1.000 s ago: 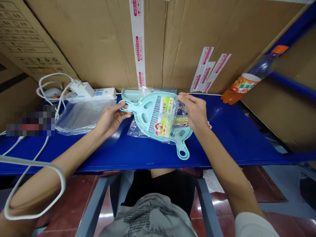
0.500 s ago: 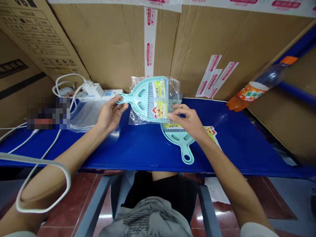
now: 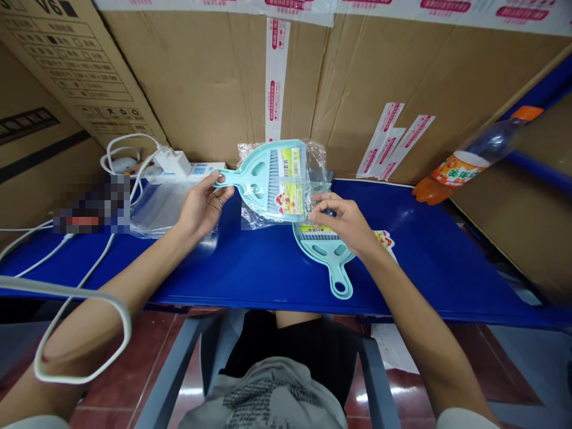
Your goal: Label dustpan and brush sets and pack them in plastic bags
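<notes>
A mint-green dustpan and brush set point(image 3: 257, 173), with a yellow label card point(image 3: 291, 179) across it, is partly inside a clear plastic bag point(image 3: 318, 156). My left hand point(image 3: 202, 205) is closed around the end of its handle. At the other end, my right hand point(image 3: 344, 221) pinches the edge of the clear bag near the pan's wide lip. Below lies another mint-green dustpan set point(image 3: 324, 250) on the blue table, handle toward me; my right hand covers part of it. A loose label card point(image 3: 385, 239) shows beyond my right wrist.
A stack of clear plastic bags point(image 3: 154, 217) lies at left, beside a white power strip point(image 3: 208, 170) with plugs and cables. Cardboard boxes point(image 3: 214, 77) wall the back. An orange drink bottle point(image 3: 460, 170) is at right. A white cable point(image 3: 127, 322) loops over my left forearm.
The hands and the dustpan set stay almost in place. My right fingers have shifted slightly right with the bag's edge, and the whole view has moved a little.
</notes>
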A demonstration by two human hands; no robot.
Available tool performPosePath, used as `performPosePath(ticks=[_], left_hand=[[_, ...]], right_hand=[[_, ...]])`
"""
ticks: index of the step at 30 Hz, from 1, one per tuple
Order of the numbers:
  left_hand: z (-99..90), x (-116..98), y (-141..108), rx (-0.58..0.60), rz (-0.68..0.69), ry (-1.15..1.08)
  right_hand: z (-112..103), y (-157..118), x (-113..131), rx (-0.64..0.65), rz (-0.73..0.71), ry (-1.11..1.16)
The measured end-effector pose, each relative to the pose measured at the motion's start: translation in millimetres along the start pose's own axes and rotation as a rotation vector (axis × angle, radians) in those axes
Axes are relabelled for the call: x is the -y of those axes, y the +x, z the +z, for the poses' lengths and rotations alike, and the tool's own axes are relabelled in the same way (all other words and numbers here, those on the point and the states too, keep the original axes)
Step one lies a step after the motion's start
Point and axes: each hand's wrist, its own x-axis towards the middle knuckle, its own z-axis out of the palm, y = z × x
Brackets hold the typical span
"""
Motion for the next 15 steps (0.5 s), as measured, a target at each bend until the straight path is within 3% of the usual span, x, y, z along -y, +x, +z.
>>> performPosePath(ticks=[5, 9, 15], left_hand=[[2.4, -1, -2, -0.003, -0.013, -0.012], [2.9, 1, -4, 0.017, -0.033, -0.012], [2.8, 9, -9, 0.066, -0.073, 0.024]], right_hand=[[-4, 1, -1, 0.014, 0.02, 0.103], [-5, 5, -5, -0.094, -0.007, 0.223], [-6, 9, -16, -0.069, -0.119, 0.102]])
